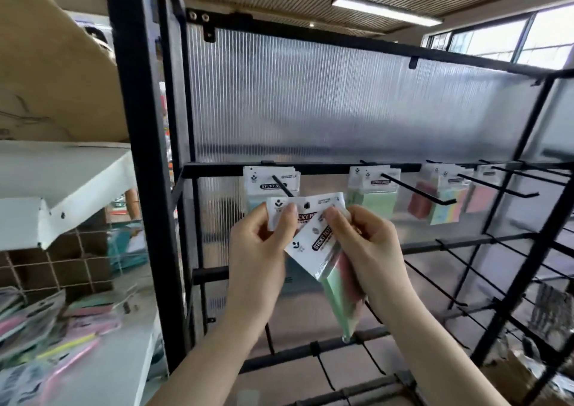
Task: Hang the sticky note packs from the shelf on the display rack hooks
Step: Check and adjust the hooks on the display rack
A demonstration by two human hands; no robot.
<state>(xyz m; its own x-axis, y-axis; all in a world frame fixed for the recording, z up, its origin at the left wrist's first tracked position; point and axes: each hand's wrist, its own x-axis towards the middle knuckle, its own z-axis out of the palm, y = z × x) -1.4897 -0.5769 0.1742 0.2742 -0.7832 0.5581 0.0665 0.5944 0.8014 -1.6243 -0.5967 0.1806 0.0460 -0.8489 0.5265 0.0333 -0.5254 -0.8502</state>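
Both hands raised: left, right pinching packs.

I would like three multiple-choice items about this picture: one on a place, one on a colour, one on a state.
1. Where does the pile of unhung sticky note packs lie?
A. On the white shelf at lower left
B. On the top bar of the rack
C. On the bottom bar of the rack

2. What colour are the notes in the packs on the second hook from the left?
A. Black
B. Light green
C. Purple

3. What is the state of the left hand?
A. Open and idle
B. Out of view
C. Pinching a pack

Key:
1 A: the packs lie on the white shelf.
2 B: the hanging green packs show pale green notes.
3 C: thumb and fingers pinch the header of the upper pack.
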